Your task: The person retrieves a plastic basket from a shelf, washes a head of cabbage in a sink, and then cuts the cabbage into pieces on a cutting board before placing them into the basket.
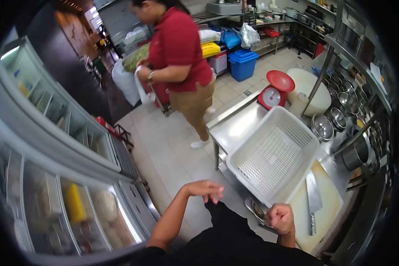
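Note:
My left hand [206, 190] hangs in the air over the floor, fingers loosely bent and apart, with nothing in it. Close to the near edge of the steel table, my right hand [281, 218] is curled into a loose fist; no object shows in it. Just beyond that fist lies a white perforated plastic basket [275, 153], its inside bare. To its right, a large knife [314, 197] with a broad blade rests on a worn, pale cutting board [330, 199]. Neither the knife nor the basket is held.
A red dial scale [272, 95] stands at the table's far end beside a big white round tub [310, 88]. Steel bowls [322, 127] line the right side. Glass-door fridges [62, 106] run along the left. A person in a red shirt [181, 48] handles a white bag ahead.

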Demonstrator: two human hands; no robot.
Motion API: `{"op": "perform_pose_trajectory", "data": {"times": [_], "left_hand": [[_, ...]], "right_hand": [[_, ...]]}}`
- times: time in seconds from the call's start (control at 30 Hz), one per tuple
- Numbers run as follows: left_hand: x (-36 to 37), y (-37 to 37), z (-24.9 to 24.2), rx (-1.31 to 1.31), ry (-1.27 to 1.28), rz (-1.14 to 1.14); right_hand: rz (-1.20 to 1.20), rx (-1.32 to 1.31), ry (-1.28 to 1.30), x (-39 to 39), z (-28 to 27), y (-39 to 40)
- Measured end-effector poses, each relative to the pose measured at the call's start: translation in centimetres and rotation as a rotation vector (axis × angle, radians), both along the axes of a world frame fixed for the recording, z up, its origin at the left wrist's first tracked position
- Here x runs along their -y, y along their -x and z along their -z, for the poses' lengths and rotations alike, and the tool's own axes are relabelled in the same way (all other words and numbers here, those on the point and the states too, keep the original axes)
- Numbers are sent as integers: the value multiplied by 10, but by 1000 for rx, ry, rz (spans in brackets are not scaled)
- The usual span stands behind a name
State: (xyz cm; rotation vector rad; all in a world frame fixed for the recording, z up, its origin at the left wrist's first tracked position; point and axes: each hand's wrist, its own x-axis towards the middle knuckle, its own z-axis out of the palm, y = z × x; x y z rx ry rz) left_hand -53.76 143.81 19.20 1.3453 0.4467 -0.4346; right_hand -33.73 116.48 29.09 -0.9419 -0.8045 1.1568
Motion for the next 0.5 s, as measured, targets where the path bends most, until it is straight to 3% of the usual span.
{"op": "perform_pose_trajectory", "data": {"times": [0.03, 0.1, 0.17, 0.2, 0.23, 0.3, 0.43, 0.5], "left_hand": [[-21, 12, 9, -9, -8, 18], [-64, 37, 34, -167, -173, -136], [-97, 68, 80, -310, -479, -399], [-110, 87, 99, -368, -788, -396], [-123, 109, 119, -466, -940, -306], [-142, 135, 103, -530, -913, -42], [-193, 161, 104, -485, -716, -58], [-227, 152, 88, -522, -561, -222]], "right_hand": [[-153, -11, 4, -21, 6, 3], [-200, -85, 28, -75, -7, 16], [-262, -169, 48, -136, -15, 27], [-261, -139, 70, -168, -17, 31], [-263, -112, 103, -195, -19, 37], [-286, -181, 147, -244, -17, 45], [-390, -146, 165, -334, -19, 48], [-357, -238, 246, -373, -19, 49]]}}
